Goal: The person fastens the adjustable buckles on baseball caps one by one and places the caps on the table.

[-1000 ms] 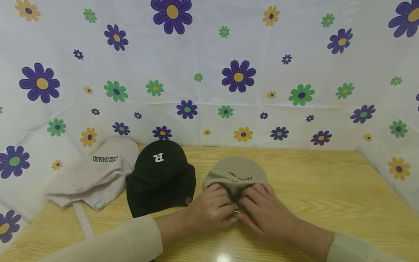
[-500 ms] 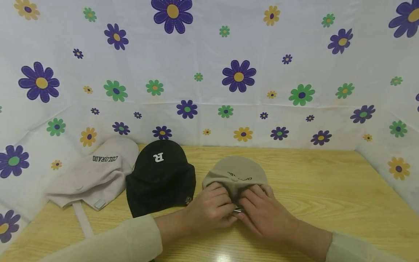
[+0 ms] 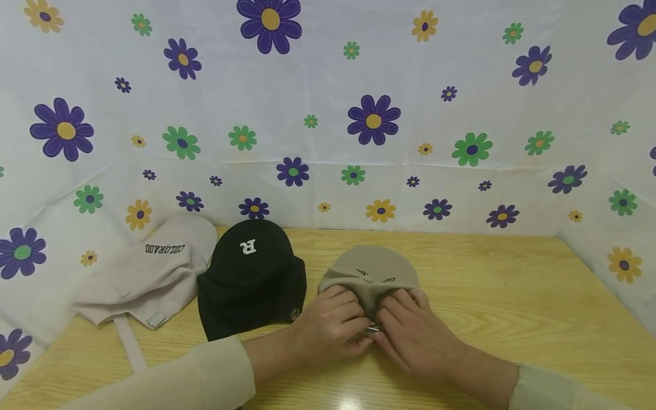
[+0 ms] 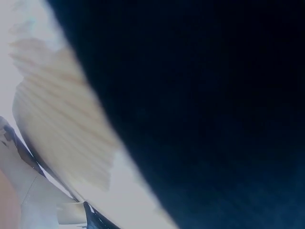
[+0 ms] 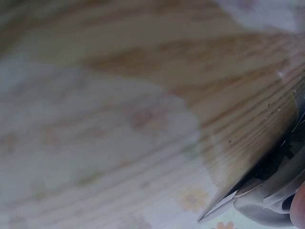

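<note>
A tan baseball cap lies at the middle of the table, its brim toward the back and its dark lettering partly folded away. On the cap's near left edge, my left hand grips the fabric with curled fingers. My right hand holds the near right edge in the same way. Between the thumbs shows a small metal buckle; the strap around it is mostly hidden by the hands. The right wrist view catches folds of the cap beside a fingertip. A dark blur fills most of the left wrist view.
Left of the hands lies a black cap with a white R, close to my left wrist. A pale Colorado cap sits farther left, its strap trailing forward. A flowered cloth hangs behind the wooden table.
Both hands stay on the tan cap in nearly the same place. The metal buckle between the thumbs has shifted very slightly.
</note>
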Motion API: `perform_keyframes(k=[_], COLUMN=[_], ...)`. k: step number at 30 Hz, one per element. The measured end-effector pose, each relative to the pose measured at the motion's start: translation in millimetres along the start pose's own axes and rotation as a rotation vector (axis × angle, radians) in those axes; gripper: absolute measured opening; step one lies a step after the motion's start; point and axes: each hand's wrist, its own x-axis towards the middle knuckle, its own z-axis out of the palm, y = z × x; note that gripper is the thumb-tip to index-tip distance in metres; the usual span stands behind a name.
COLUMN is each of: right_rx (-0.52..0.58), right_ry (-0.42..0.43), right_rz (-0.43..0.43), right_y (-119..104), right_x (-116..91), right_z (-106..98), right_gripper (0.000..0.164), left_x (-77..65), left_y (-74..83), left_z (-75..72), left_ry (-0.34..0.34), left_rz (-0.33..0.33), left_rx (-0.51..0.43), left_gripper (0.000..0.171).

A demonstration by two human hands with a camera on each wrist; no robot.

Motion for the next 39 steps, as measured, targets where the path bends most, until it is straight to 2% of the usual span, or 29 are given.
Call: perform_keyframes(k=[7,15,21,24,31,39], right_rx=[-0.001,-0.021,-0.023,-0.021,-0.029,-0.056], right_ry=[0.079,0.118,0.151,0.141,0.062,0.067], right_rz=[-0.022,-0.021,-0.021,-0.015,0.028,0.017], right_y=[3.1,3.6,3.3,3.4,5.5,7.4], right_x=[0.3,1.7,2.1,1.6,0.3,0.9], right_z=[2.0,2.4,4.2,4.4,4.2,6.3], right_gripper=[0.029,0.029,0.031,0.029,0.011,0.016], left_x=[-1.0,-2.4,-3.0,-3.3,-2.5,-1.7], left_y=[0.6,1.6,0.5,0.7,1.0,1.6], left_z=[0.3,-0.1,0.0,0.2,0.7,0.7], left_ry=[-0.022,-0.035,-0.040,-0.044,-0.049,-0.028], left_rz=[-0.016,-0.066,-0.076,-0.079,-0.087,-0.087], left_rx=[0.005,0.021,0.030,0.028,0.009,-0.005], left_gripper=[0.011,0.010,0.010,0.011,0.007,0.005])
